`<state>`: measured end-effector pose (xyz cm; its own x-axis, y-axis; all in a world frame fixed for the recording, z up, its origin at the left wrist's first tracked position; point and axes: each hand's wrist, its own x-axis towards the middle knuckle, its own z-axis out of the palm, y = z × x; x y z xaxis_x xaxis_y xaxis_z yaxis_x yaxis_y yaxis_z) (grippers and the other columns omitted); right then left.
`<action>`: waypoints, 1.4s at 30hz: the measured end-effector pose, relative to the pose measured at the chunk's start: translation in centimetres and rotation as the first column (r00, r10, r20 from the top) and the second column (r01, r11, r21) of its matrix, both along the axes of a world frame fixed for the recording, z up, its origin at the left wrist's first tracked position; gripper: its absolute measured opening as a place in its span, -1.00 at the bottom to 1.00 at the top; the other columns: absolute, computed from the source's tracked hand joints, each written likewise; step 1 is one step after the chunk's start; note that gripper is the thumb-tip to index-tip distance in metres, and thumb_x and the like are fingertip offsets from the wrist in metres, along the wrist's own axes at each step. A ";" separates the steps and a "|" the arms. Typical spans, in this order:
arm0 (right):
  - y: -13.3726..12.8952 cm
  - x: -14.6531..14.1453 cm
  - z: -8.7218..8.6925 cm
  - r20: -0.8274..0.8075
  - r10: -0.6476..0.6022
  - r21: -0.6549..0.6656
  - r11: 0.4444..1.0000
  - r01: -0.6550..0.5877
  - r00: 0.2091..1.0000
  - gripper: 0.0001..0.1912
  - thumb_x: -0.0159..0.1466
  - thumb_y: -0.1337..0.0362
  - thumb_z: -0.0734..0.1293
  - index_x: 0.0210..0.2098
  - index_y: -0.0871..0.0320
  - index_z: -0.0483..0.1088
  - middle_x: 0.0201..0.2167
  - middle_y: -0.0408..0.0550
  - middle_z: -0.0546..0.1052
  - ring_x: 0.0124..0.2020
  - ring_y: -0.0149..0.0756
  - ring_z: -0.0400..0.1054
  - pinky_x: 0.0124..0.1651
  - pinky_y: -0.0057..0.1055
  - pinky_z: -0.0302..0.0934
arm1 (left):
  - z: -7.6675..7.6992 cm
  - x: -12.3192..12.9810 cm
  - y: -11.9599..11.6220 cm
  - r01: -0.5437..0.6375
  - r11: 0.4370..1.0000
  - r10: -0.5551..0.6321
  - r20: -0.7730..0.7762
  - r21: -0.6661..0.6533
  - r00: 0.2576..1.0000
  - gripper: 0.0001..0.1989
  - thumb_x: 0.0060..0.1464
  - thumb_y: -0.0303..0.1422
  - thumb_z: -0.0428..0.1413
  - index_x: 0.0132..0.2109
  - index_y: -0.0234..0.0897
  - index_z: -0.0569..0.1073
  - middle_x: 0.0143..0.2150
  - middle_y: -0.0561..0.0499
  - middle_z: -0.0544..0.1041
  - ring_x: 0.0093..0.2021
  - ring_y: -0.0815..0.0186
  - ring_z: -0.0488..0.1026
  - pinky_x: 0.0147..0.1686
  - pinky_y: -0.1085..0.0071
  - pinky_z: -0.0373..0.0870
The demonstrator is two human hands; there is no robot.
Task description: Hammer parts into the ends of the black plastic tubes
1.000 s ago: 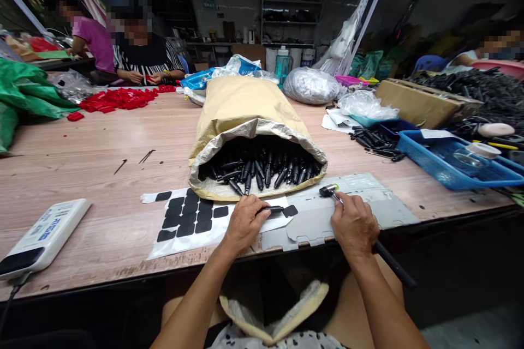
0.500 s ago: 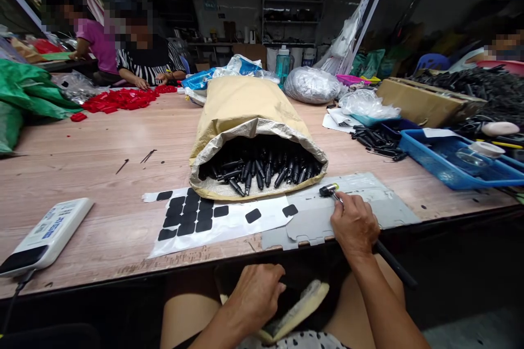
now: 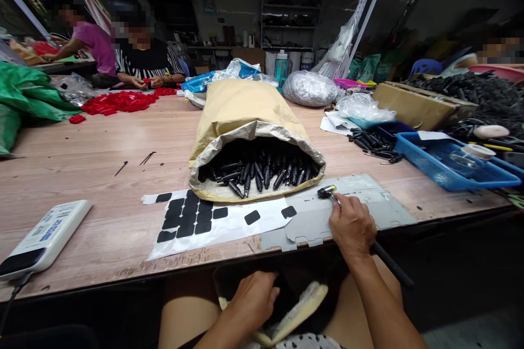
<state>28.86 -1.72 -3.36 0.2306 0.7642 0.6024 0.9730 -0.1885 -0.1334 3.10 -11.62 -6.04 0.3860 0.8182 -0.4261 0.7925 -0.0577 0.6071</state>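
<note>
My right hand (image 3: 352, 226) is wrapped round a small hammer (image 3: 326, 191), its black-and-yellow head over the grey board (image 3: 379, 202) and its black handle pointing back past the table edge. My left hand (image 3: 256, 297) is below the table edge, over the open mouth of a bag (image 3: 301, 311) on my lap. Its fingers are curled together; whatever they hold is lost in the dark. In front of me a tan sack (image 3: 245, 101) lies on its side, full of black pen-like parts (image 3: 257, 174). White backing sheet (image 3: 241, 234) with black rounded-square stickers (image 3: 252, 217) lies before it.
At left are a white device (image 3: 47, 237) with a cable and a green sack (image 3: 28, 101). Red parts (image 3: 118, 102) lie near two co-workers. On the right stand a blue tray (image 3: 454, 166), a cardboard box (image 3: 417, 103) and a heap of black parts (image 3: 487, 92).
My left hand has dropped slightly toward the bag on my lap, its fingers turning downward. My right hand and the hammer stay almost in place.
</note>
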 end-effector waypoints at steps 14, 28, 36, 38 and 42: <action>0.1 0.0 0.1 -0.012 0.002 -0.013 1.000 -0.002 1.000 -0.75 0.32 0.34 0.32 -0.02 0.11 0.51 -0.24 -0.03 0.49 -0.22 -0.24 0.23 -0.24 -0.33 -0.08 | 9.8 -6.0 14.9 -0.558 0.693 0.685 -0.174 0.457 0.708 -0.62 0.12 0.01 0.04 -0.38 -0.18 0.51 -0.28 -0.19 0.61 -0.16 -0.11 0.54 -0.31 0.22 0.27; 0.2 0.0 -0.1 0.000 -0.009 -0.012 1.000 0.009 1.000 -0.75 0.31 0.33 0.33 -0.03 0.10 0.51 -0.26 -0.06 0.48 -0.23 -0.24 0.23 -0.24 -0.32 -0.09 | 9.6 -5.5 12.3 -0.511 0.669 0.550 0.103 0.539 0.829 -0.80 0.04 -0.22 0.17 -0.16 -0.11 0.49 -0.26 0.06 0.60 -0.35 0.21 0.47 -0.38 0.38 0.20; 0.1 0.0 0.1 -0.016 -0.008 -0.023 1.000 0.008 1.000 -0.74 0.32 0.33 0.32 -0.01 0.09 0.51 -0.25 -0.05 0.50 -0.23 -0.25 0.24 -0.23 -0.32 -0.06 | 6.2 -4.1 10.7 -0.228 0.844 0.079 0.308 0.486 0.948 -0.88 0.10 -0.35 0.19 -0.17 -0.16 0.51 -0.21 0.06 0.52 -0.24 0.28 0.44 -0.26 0.40 0.30; 0.2 0.2 0.2 -0.036 0.002 -0.039 0.999 -0.004 0.999 -0.74 0.33 0.33 0.31 -0.02 0.09 0.52 -0.24 -0.04 0.51 -0.22 -0.24 0.26 -0.22 -0.32 -0.03 | 5.7 -4.2 10.7 -0.252 0.839 0.090 0.334 0.482 0.938 -0.85 0.10 -0.34 0.20 -0.14 -0.16 0.51 -0.20 0.05 0.51 -0.22 0.27 0.44 -0.23 0.39 0.31; -0.2 -0.1 1.4 -0.178 0.052 0.012 0.999 -0.051 0.983 -0.69 0.34 0.33 0.26 0.03 0.12 0.50 -0.20 0.00 0.54 -0.16 -0.20 0.34 -0.17 -0.32 0.08 | 5.7 -4.1 10.7 -0.248 0.841 0.090 0.328 0.481 0.940 -0.81 0.10 -0.29 0.24 -0.12 -0.16 0.52 -0.17 0.05 0.51 -0.21 0.26 0.45 -0.19 0.37 0.32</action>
<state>28.78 -1.88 -2.00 0.2955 0.7735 0.5607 0.9417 -0.1372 -0.3071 -1.01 -0.89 -0.37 0.2589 0.9502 0.1734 0.6184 -0.3010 0.7259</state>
